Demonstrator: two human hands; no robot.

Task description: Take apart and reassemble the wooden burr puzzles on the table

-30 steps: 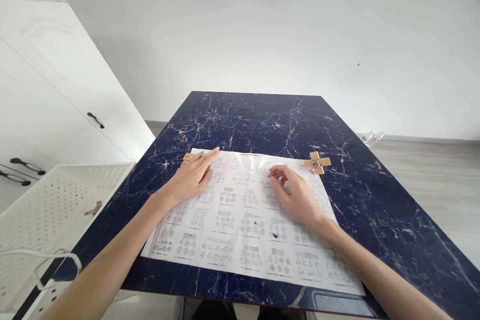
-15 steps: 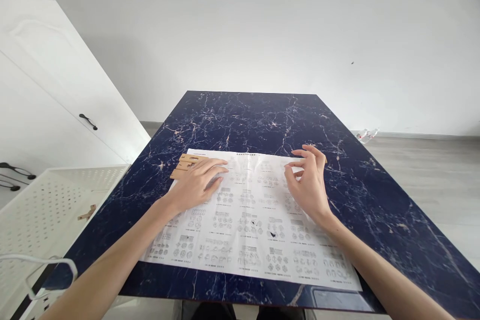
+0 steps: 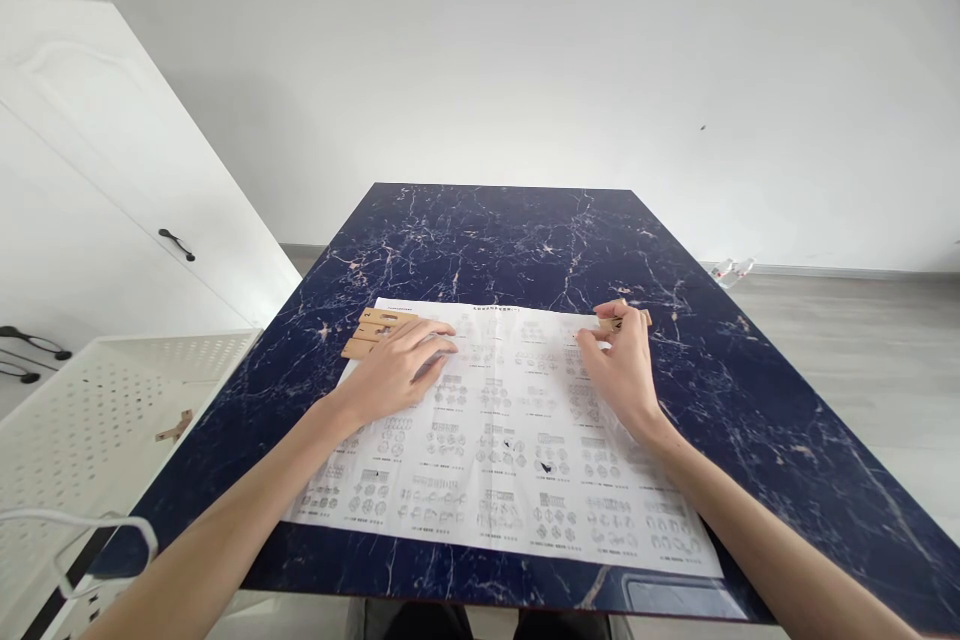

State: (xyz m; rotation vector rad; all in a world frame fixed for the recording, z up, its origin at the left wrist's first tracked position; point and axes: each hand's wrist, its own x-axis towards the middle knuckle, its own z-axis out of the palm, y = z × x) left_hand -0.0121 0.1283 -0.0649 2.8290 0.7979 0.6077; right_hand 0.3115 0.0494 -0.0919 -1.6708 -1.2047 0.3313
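A large creased white sheet (image 3: 517, 480) printed with rows of small diagrams lies on the table. My left hand (image 3: 397, 360) rests palm down on its upper left part, fingers stretched out and slightly spread. Partly beneath that hand are flat tan wooden pieces (image 3: 364, 331) with dark numbers and cutouts, lying along the sheet's edge. At the upper right corner, my right hand (image 3: 626, 365) has its fingers bent around a small wooden piece (image 3: 611, 324) with a dark mark. The hand covers much of that piece.
The dark blue marble-patterned table (image 3: 502, 240) stands before a pale wall. To the left are a white cabinet (image 3: 112, 150) and a white perforated basket (image 3: 112, 390) with a small wooden piece in it. A white cable (image 3: 75, 518) loops at lower left. A clear item (image 3: 733, 271) stands right, beyond the table.
My right hand has lowered, its raised fingers now bent onto the wooden piece, which shows more than before. My left hand has stayed almost still.
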